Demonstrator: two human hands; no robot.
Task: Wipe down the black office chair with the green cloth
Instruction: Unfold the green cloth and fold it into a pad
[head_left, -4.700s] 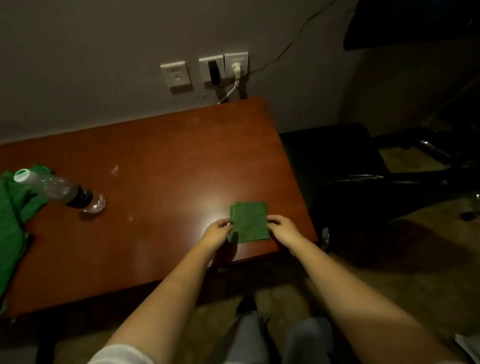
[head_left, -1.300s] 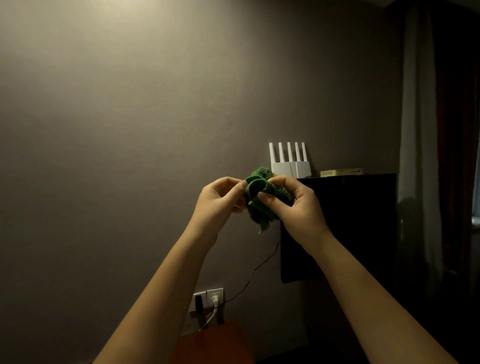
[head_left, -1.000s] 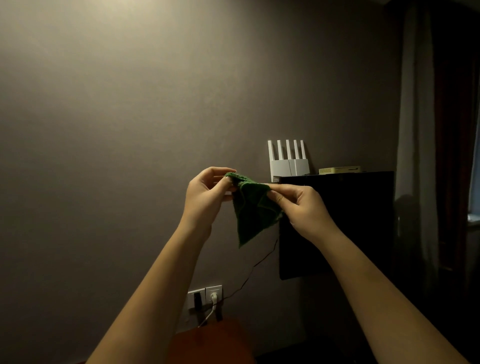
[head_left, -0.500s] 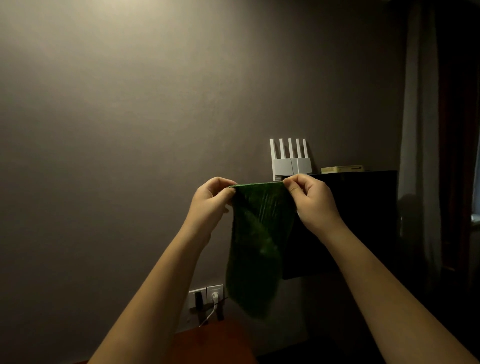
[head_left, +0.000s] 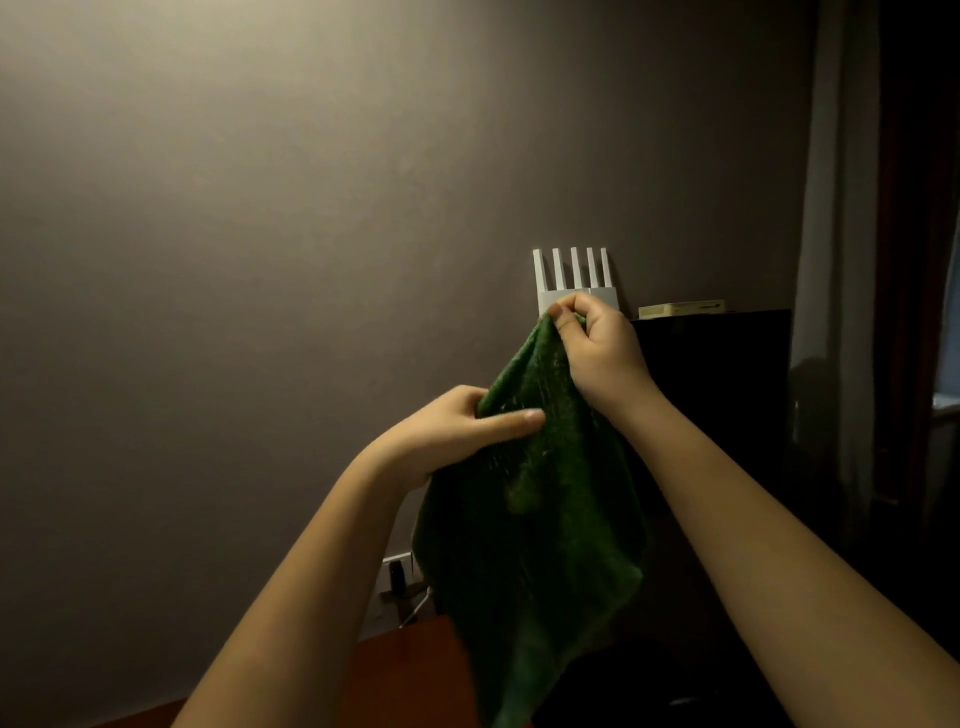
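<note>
The green cloth (head_left: 535, 545) hangs unfolded in front of me, held up in the air against the grey wall. My right hand (head_left: 597, 353) pinches its top corner, raised just below the white router. My left hand (head_left: 462, 431) sits lower and to the left, gripping the cloth's left edge with the thumb laid across the fabric. The cloth's lower part drops down past the table's edge. The black office chair is not in view.
A white router (head_left: 574, 283) with several antennas and a flat pale box (head_left: 680, 309) sit on a black cabinet (head_left: 727, 395) at right. Wall sockets (head_left: 397, 571) with a plugged cable are low on the wall. The brown table (head_left: 405, 670) shows at the bottom. A curtain (head_left: 841, 260) hangs far right.
The cloth went from folded on the table to lifted and shaken open. In the last half second my left hand slid down the cloth's edge while my right hand stayed high.
</note>
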